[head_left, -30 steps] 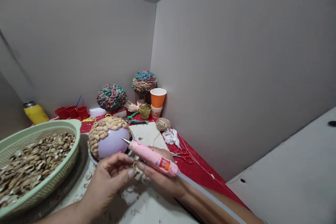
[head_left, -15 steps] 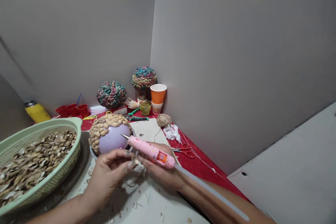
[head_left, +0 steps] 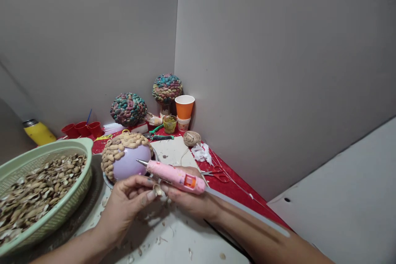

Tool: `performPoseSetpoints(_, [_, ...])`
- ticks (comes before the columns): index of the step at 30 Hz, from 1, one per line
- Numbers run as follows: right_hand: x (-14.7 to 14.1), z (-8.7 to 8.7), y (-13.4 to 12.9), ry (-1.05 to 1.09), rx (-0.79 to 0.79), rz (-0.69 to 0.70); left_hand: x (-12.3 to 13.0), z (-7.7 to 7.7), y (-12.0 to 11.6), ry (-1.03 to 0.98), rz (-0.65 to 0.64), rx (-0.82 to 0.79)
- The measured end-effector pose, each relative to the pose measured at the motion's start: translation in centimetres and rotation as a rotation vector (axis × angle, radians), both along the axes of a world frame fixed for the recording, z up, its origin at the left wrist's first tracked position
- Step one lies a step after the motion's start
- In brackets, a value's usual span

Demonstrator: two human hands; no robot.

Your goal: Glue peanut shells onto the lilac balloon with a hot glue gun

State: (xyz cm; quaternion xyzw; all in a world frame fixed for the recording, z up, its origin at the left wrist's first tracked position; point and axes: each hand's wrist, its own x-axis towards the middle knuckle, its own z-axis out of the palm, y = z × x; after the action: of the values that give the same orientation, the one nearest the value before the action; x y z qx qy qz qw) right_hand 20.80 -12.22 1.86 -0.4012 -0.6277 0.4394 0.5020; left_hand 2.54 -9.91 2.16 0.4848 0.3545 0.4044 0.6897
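Lilac ball (head_left: 126,157), partly shelled — bare on the side toward me.
Peanut shells (head_left: 109,154) crust its top and left; a smooth patch (head_left: 125,168) remains uncovered. Nearer me than the ball, my left hand (head_left: 125,202) pinches a shell piece (head_left: 157,189) between thumb and fingertips; my right hand (head_left: 188,204) wraps the pink glue gun (head_left: 173,176) — whether its nozzle (head_left: 141,161) touches the ball, I can't tell.

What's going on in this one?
A person's left hand pinches a small shell piece in its fingertips, close beside the right hand, which holds a pink glue gun. The gun's nozzle appears in front of a purple ball; whether they touch is unclear. Shells cover the ball's top and left side, leaving part bare. A green basket of shells stands to the left.
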Motion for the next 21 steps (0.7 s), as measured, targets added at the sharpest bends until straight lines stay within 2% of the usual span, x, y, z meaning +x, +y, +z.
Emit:
performPoseSetpoints(4, [0.0,0.2,0.0,0.149,-0.063,0.108,0.2,0.8,-0.1,-0.095,-0.075,-0.056])
performPoseSetpoints(8, [-0.1,-0.1,-0.1,0.202,-0.096,0.079,0.2,1.7,0.0,-0.145,-0.115,-0.074])
performPoseSetpoints(15, [0.1,0.6,0.0,0.167,0.029,0.0,-0.1,1.9,0.5,-0.165,-0.078,-0.084])
performPoseSetpoints(21, [0.3,0.3,0.0,0.132,0.091,0.037,-0.4,1.8,0.7,-0.156,-0.082,-0.043])
